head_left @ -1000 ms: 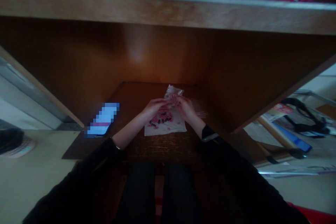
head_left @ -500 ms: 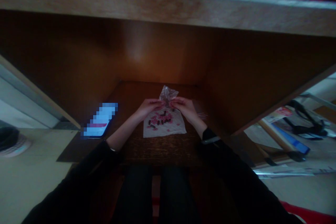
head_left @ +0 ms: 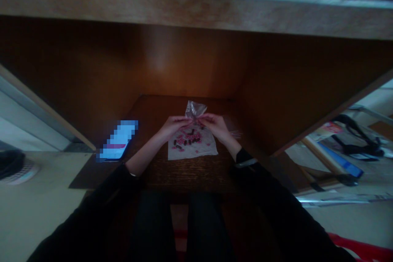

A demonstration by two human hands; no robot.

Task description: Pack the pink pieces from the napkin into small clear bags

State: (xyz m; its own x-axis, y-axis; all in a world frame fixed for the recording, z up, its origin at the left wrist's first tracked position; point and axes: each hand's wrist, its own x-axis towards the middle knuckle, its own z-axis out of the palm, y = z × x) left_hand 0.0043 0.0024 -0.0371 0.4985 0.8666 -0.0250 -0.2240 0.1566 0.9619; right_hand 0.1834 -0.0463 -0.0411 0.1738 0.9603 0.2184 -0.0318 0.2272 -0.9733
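Between my two hands a clear plastic bag (head_left: pixel 195 108) is gathered at its middle, its crinkled upper part standing out beyond the fingertips. My left hand (head_left: pixel 175 126) pinches it from the left. From the other side my right hand (head_left: pixel 216 125) pinches the same bag, close to the left fingertips. Below the hands lies a white sheet (head_left: pixel 196 153), paper or cloth, with small pink pieces (head_left: pixel 186 137) and dark short pieces (head_left: pixel 193 141) scattered over it. Whether the lower part of the bag holds anything is hidden by the fingers.
A phone (head_left: pixel 119 141) with a lit, blurred screen lies on the dark wooden desk (head_left: pixel 184 176) to the left. Thin pale strips (head_left: pixel 236 134) lie right of my right hand. Wooden side walls and an overhead shelf (head_left: pixel 196 12) enclose the desk. A bin (head_left: pixel 18 168) stands at far left.
Both hands keep their pinch on the bag. Its upper part has shifted slightly left and looks drawn in more narrowly at the fingertips.
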